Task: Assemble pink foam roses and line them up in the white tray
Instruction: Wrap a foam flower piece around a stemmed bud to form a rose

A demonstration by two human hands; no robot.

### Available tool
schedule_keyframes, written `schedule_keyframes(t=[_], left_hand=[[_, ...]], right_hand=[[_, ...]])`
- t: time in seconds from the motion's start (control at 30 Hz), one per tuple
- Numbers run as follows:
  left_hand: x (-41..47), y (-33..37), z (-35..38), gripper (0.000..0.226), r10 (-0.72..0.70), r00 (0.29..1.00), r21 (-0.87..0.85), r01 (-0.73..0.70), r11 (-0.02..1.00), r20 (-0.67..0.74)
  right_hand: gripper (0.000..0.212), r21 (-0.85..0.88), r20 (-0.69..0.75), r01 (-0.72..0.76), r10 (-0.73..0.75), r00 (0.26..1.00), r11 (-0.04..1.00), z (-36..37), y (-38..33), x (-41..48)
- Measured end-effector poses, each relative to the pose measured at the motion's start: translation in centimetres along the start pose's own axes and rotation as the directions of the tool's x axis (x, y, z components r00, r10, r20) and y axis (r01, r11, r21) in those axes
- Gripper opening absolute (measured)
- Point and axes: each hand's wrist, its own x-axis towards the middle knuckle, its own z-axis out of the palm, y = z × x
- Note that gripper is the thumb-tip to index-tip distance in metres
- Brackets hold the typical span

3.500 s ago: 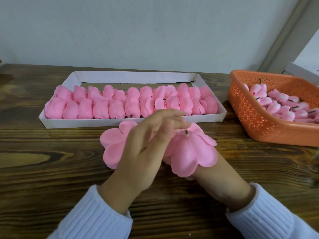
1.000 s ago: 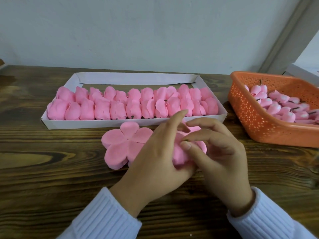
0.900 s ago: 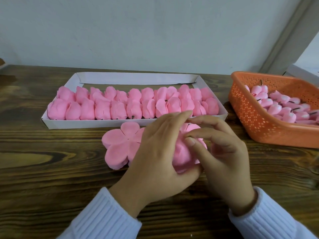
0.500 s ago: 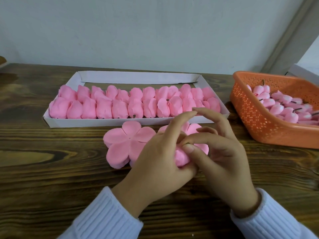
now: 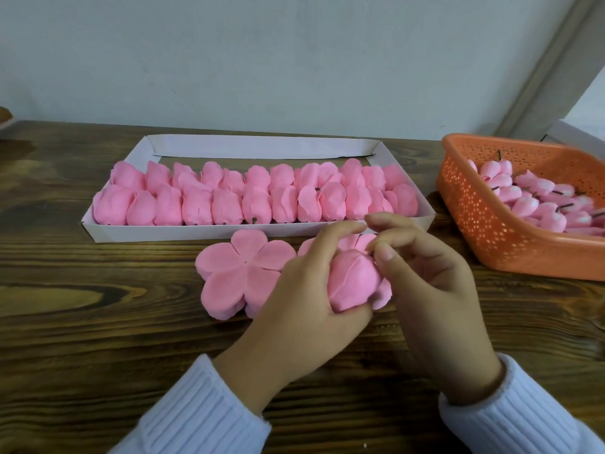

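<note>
The half-made rose sat between our two hands, just in front of the white tray and above the table. It was a rounded bud of soft, matte pink foam with overlapping petals wrapped close and a curved seam down its face. Our left hand cupped it from the left, fingers curled round its body. Our right hand pinched its upper edge between thumb and bent fingers. More pink lobes showed behind and under the bud; we could not tell whether they belonged to it.

Just left of the bud lay a flat five-lobed foam petal blank, thick as a small stack, with a pinhole at its centre. The tray was shallow folded card, and its near half held two tight rows of finished roses, smooth and plump. To the right stood an orange perforated plastic basket holding paler buds with thin dark stems. The table was dark, strongly grained wood. White ribbed knit sleeves covered both wrists.
</note>
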Motion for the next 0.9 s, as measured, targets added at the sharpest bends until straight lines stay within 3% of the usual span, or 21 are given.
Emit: schedule_keyframes(t=[0.07, 0.2, 0.3, 0.37, 0.53, 0.63, 0.7, 0.77, 0.87, 0.9], left_hand=[[-0.1, 0.0, 0.0, 0.067, 0.002, 1.0, 0.035, -0.002, 0.999, 0.009], [0.0, -0.1, -0.2, 0.078, 0.023, 0.999, 0.155, -0.03, 0.987, 0.045], [0.0, -0.5, -0.2, 0.088, 0.032, 0.997, 0.21, -0.047, 0.977, 0.074], [0.1, -0.7, -0.2, 0.089, 0.044, 0.996, 0.232, -0.06, 0.971, 0.073], [0.2, -0.5, -0.2, 0.084, 0.063, 0.998, 0.183, -0.063, 0.981, 0.003], [0.2, -0.5, -0.5, 0.078, 0.047, 0.997, -0.003, -0.047, 0.999, -0.054], [0.2, -0.3, -0.6, 0.073, 0.014, 0.999, -0.178, -0.019, 0.984, -0.031], [0.3, -0.1, -0.7, 0.072, -0.011, 1.0, -0.289, 0.017, 0.957, 0.022], [0.4, -0.1, -0.7, 0.083, -0.014, 0.992, -0.372, 0.059, 0.926, 0.122], [0.4, 0.0, -0.8, 0.085, -0.012, 0.989, -0.384, 0.069, 0.921, 0.148]], right_hand=[[0.011, -0.049, -0.001, 0.005, -0.005, 1.0, 0.999, -0.1, 0.0, 0.0], [0.023, -0.329, 0.084, 0.109, -0.086, 0.993, 0.938, -0.1, -0.2, -0.1], [0.028, -0.441, 0.217, 0.106, -0.009, 0.976, 0.891, 0.1, -0.2, -0.1], [0.025, -0.434, 0.227, 0.076, 0.028, 0.973, 0.898, 0.1, -0.2, 0.0], [0.022, -0.248, 0.162, -0.043, 0.085, 0.983, 0.968, -0.3, 0.1, 0.1], [0.017, 0.076, 0.083, -0.256, 0.25, 0.965, 0.964, -0.5, 0.0, 0.5], [0.022, 0.341, 0.155, -0.401, 0.37, 0.916, 0.85, -0.7, -0.2, 0.7], [0.026, 0.488, 0.283, -0.518, 0.434, 0.855, 0.702, -0.8, -0.5, 0.9], [0.055, 0.48, 0.465, -0.655, 0.464, 0.754, 0.583, -0.8, -0.5, 0.9], [0.052, 0.455, 0.518, -0.683, 0.453, 0.725, 0.572, -0.6, -0.5, 0.8]])
